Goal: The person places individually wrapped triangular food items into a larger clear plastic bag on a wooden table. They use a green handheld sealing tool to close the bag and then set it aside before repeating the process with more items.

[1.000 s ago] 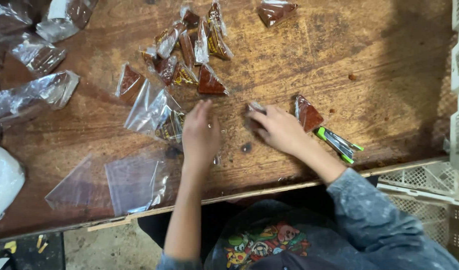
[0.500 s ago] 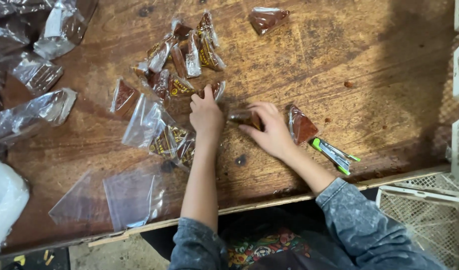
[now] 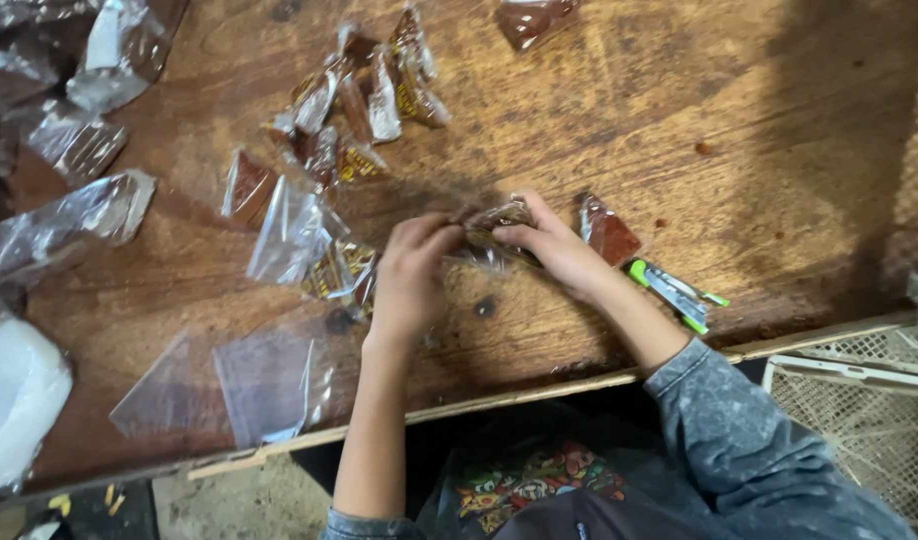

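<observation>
Worn brown wood fills my view, a scratched table (image 3: 779, 120) stained dark along its near edge. At the centre both hands meet on one small clear packet (image 3: 494, 225) with brown filling. My left hand (image 3: 411, 272) has its fingers curled in, the tips pinching the packet's left end. My right hand (image 3: 554, 245) closes thumb and fingers on the packet's right end, so it is held between the two hands just over the wood; I cannot tell whether it touches the surface.

Just right of my right hand lies a triangular packet of red-brown filling (image 3: 607, 230), and beside that a green-and-grey utility knife (image 3: 676, 293) rests near the table's edge. Left of my left hand sits a loose clear bag (image 3: 289, 232) overlapping a printed packet (image 3: 341, 270). Farther up is a heap of filled packets (image 3: 364, 95), with one more packet (image 3: 532, 18) alone at the top. Empty flat bags (image 3: 234, 385) lie by the near edge, crumpled plastic bags (image 3: 74, 215) at far left, and a white plastic crate (image 3: 859, 410) stands below the table at right.
</observation>
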